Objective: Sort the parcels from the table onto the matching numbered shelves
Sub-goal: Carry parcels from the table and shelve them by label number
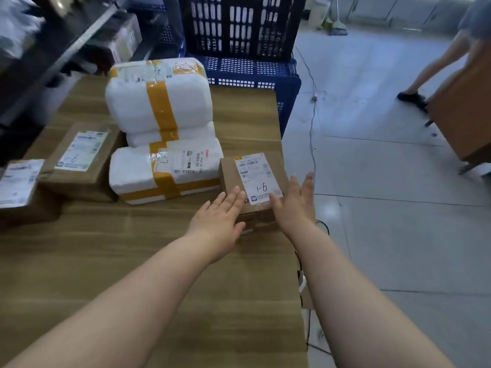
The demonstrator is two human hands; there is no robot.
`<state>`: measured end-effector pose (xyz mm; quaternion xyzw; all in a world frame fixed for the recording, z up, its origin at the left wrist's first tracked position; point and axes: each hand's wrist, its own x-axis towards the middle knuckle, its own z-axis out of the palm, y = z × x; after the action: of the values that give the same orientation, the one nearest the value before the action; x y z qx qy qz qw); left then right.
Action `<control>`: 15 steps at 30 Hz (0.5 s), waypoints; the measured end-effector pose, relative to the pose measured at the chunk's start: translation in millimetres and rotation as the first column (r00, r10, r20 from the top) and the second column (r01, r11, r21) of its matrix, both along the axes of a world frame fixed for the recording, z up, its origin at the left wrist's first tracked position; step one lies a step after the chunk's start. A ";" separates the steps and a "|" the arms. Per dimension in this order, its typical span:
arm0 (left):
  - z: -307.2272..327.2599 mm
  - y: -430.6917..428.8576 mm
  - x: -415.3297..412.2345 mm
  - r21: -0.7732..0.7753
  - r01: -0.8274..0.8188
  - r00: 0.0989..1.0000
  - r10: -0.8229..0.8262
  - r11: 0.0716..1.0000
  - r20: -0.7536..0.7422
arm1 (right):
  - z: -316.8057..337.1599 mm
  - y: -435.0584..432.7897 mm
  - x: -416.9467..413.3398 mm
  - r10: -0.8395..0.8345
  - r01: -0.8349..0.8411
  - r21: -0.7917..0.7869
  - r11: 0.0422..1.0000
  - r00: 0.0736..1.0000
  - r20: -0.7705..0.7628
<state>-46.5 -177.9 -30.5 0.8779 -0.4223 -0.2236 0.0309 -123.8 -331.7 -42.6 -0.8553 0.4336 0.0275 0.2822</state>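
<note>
Fingers spread, nothing gripped: my left hand (220, 216) and right hand (295, 205) flank the small brown cardboard box (252, 181) on the wooden table (159, 261) | several other parcels unsorted, I judge plenty left.

The shelves (53, 49) at the top left are a blur. A box (18, 187) is cut off by the left edge. Small print on the box labels (256, 177) is too tiny to read.

Blue crates (253, 73) stack behind; a broom (337, 21) leans far off.
</note>
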 end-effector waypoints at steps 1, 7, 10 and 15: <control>2.7 -3.1 -1.9 -0.091 -0.149 0.982 0.137 0.985 -0.128 | -2.8 -6.3 1.0 -0.101 0.096 0.090 0.991 0.993 0.055; -13.0 -8.0 -2.7 -0.133 -0.708 0.516 0.379 0.694 -0.768 | -8.5 -10.5 -4.3 -0.243 0.167 0.429 0.888 0.961 0.128; -5.1 0.2 -18.8 -0.219 -0.724 0.517 0.303 0.654 -0.801 | 0.1 0.3 -20.2 -0.239 0.151 0.395 0.906 0.953 0.184; 16.0 32.7 -46.6 -0.368 -0.759 0.569 0.271 0.538 -0.776 | 30.2 33.5 -51.9 -0.246 0.088 0.389 0.917 0.892 0.380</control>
<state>-93.1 -145.2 -14.5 0.7578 -0.1325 -0.3156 0.5555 -175.7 -298.2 -12.4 -0.7331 0.4229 -0.1032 0.5227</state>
